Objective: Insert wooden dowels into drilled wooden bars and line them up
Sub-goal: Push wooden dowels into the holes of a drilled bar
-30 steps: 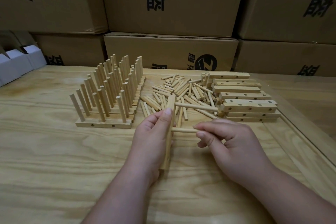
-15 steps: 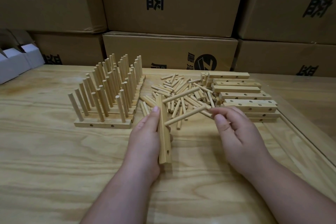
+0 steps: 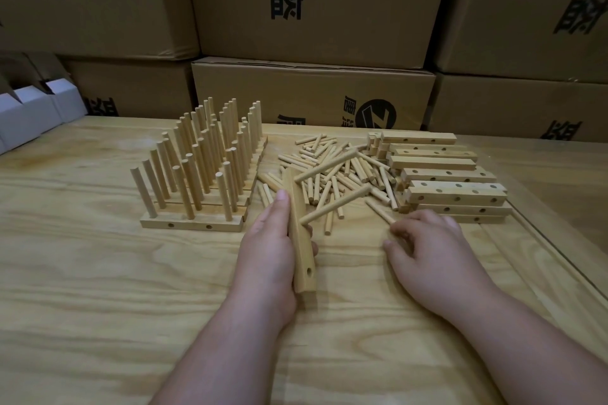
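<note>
My left hand point(image 3: 268, 242) grips a drilled wooden bar point(image 3: 301, 240) that lies lengthwise away from me. Two dowels point(image 3: 335, 204) stick out of the bar to the right, over the loose dowel pile point(image 3: 332, 171). My right hand point(image 3: 427, 246) rests on the table right of the bar, fingertips pinching a loose dowel point(image 3: 380, 211) at the pile's near edge. Finished bars with upright dowels point(image 3: 200, 168) stand in rows to the left. A stack of empty drilled bars point(image 3: 450, 181) lies to the right.
Cardboard boxes point(image 3: 312, 92) are stacked along the wooden table's point(image 3: 98, 306) far edge. White cartons point(image 3: 29, 112) sit at the far left. A raised wooden strip point(image 3: 543, 240) runs along the table's right side.
A second dowel went into the held bar. My right hand let go of it, moved down to the pile's near edge and took hold of a loose dowel. The bar dropped lower.
</note>
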Motion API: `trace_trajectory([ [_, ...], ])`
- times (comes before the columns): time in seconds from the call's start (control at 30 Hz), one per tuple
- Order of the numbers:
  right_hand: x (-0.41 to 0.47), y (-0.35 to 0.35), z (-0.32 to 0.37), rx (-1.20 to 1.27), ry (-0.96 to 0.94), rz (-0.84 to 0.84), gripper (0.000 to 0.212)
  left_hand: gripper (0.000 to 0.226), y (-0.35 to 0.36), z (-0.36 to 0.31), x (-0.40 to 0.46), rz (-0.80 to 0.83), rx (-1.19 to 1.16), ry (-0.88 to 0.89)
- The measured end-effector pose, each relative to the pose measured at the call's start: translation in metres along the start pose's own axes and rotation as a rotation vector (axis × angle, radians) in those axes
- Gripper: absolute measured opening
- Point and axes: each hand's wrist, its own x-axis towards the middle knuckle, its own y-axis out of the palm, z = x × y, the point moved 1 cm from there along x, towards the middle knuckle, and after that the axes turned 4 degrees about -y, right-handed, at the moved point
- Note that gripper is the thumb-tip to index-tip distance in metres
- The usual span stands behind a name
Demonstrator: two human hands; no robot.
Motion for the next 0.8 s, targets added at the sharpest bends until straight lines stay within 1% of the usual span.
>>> trace_trajectory([
  [0.1, -0.0006, -0.0037, 0.0012, 0.031, -0.006, -0.058, 0.007, 0.031, 0.0012, -0.0008, 0.0000, -0.005, -0.088, 0.023],
  [0.13, -0.0008, -0.0050, 0.0018, 0.035, -0.007, -0.064, 0.005, 0.034, 0.0012, -0.0012, 0.0001, 0.002, -0.110, 0.020],
  [0.23, 0.0004, -0.0059, 0.0014, 0.055, 0.009, -0.083, 0.010, 0.039, 0.0001, -0.0015, 0.0011, 0.037, -0.143, -0.020],
  [0.33, 0.0000, -0.0039, 0.0022, 0.041, 0.017, -0.058, 0.028, 0.036, -0.0010, -0.0030, 0.0008, 0.109, -0.222, -0.072],
  [0.37, -0.0003, -0.0033, 0.0028, 0.026, 0.017, -0.045, 0.031, 0.035, -0.0013, -0.0037, 0.0005, 0.132, -0.246, -0.082],
  [0.47, -0.0018, -0.0031, 0.0032, 0.036, 0.030, -0.036, 0.025, 0.040, -0.0010, -0.0050, 0.0002, 0.155, -0.282, -0.096],
  [0.6, -0.0024, -0.0023, 0.0011, 0.052, 0.001, -0.057, 0.016, 0.034, 0.0013, -0.0038, 0.0008, 0.123, -0.271, -0.093],
  [0.7, -0.0016, -0.0021, 0.0023, 0.121, -0.060, -0.087, 0.010, 0.042, 0.0006, -0.0021, 0.0038, 0.087, -0.276, -0.081],
  [0.8, -0.0040, -0.0020, 0.0082, 0.217, -0.148, -0.092, 0.012, 0.045, 0.0008, -0.0021, 0.0047, 0.111, -0.250, -0.058],
])
